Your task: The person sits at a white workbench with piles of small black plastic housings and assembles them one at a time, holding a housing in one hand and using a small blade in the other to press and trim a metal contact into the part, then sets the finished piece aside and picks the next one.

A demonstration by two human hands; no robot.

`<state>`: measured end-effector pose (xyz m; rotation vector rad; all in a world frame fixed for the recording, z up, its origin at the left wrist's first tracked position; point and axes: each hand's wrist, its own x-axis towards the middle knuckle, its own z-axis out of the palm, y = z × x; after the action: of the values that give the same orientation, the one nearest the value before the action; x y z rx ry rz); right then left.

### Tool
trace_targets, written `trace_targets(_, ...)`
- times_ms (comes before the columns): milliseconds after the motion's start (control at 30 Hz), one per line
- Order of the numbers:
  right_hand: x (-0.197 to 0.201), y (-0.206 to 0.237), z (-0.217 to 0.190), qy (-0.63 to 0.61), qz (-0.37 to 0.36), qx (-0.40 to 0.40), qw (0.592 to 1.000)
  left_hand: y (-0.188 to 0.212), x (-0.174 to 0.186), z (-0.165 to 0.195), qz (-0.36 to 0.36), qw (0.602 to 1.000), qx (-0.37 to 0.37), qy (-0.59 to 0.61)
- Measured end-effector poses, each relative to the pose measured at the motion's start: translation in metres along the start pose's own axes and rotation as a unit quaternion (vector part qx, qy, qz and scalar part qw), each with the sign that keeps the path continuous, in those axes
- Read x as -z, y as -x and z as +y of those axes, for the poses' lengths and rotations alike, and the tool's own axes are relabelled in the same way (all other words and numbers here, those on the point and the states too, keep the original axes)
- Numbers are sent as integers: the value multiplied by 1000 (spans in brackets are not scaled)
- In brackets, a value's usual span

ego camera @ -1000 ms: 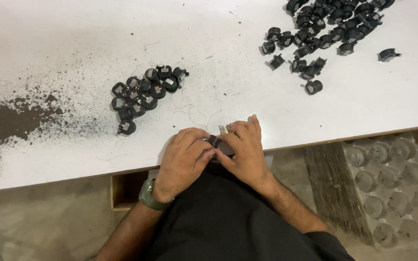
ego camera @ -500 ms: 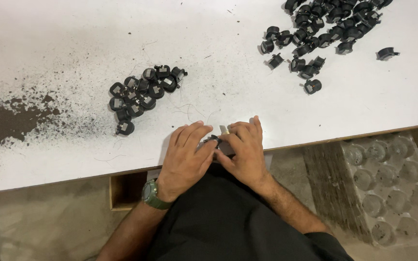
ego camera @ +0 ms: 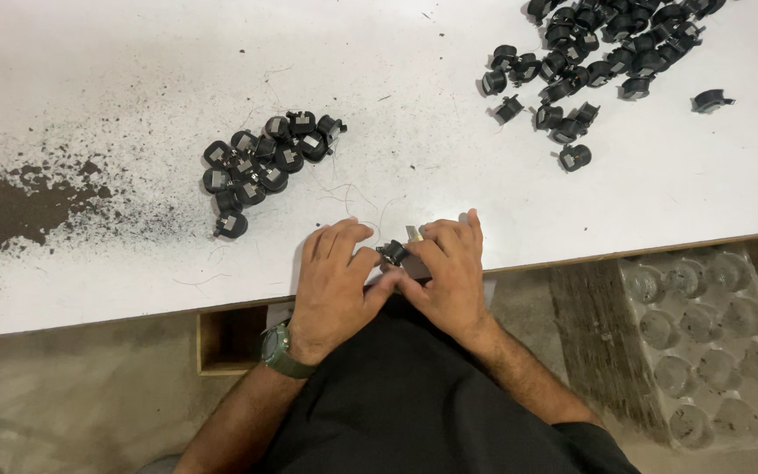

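One small black part (ego camera: 392,254) between both hands' fingers (ego camera: 432,254) (table edge).

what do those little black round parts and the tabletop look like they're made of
Black parts: probably moulded plastic, matte, with uniform round shapes; some show pale inserts of unclear material. Tabletop: apparently white laminated board, smooth and faintly glossy, with a brown edge along the front.

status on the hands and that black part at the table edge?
Left hand and right hand both pinching one small black part at the table edge. Small pile lies beyond the left hand, bigger pile far right. Nothing blocking.
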<state>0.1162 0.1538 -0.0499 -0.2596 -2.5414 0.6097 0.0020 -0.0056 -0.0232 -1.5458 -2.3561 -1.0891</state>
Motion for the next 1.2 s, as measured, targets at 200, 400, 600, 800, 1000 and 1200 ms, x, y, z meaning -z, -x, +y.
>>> trace_targets(200,-5,4,2,2,16,-3,1000,12,-3,-6,-24,1000,12,8)
trace_targets(400,-3,5,2,5,-3,-11,1000,17,4,-10,-30,999,22,-16)
trace_targets(600,0,23,8,-49,96,31,994,14,1,-3,41,999,-5,8)
trace_targets(800,-14,30,16,-207,50,65,975,12,-11,1,24,999,25,-6)
trace_targets(1000,-15,29,15,-154,48,77,984,16,-14,-1,31,999,36,-8)
trace_targets(1200,-16,28,15,-172,48,74,981,20,-18,-1,66,998,20,0)
